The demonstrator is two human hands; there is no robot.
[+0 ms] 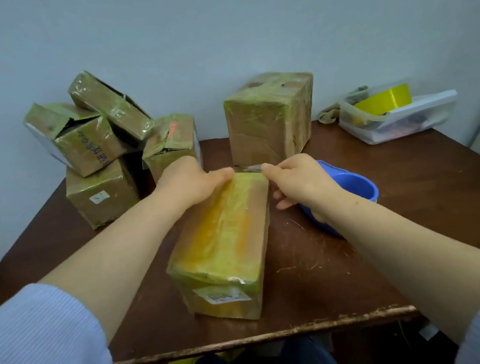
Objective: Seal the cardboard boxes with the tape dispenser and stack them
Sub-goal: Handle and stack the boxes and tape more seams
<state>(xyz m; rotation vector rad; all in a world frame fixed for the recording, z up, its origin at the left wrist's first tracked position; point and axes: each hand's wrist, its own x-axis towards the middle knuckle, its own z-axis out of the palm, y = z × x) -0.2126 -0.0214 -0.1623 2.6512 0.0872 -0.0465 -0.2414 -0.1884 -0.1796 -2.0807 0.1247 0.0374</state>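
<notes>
A long cardboard box wrapped in yellowish tape lies in the middle of the brown table, its short labelled end toward me. My left hand grips the box's far end, fingers bent over the far edge and thumb at the top corner. My right hand is at the far right corner, and its thumb and forefinger pinch a shiny strip of tape that runs across to my left thumb. No tape dispenser is recognisable.
Several taped boxes are piled at the back left. One large sealed box stands at the back centre. A blue bowl-like object sits under my right wrist. A clear tub with a yellow tape roll is back right.
</notes>
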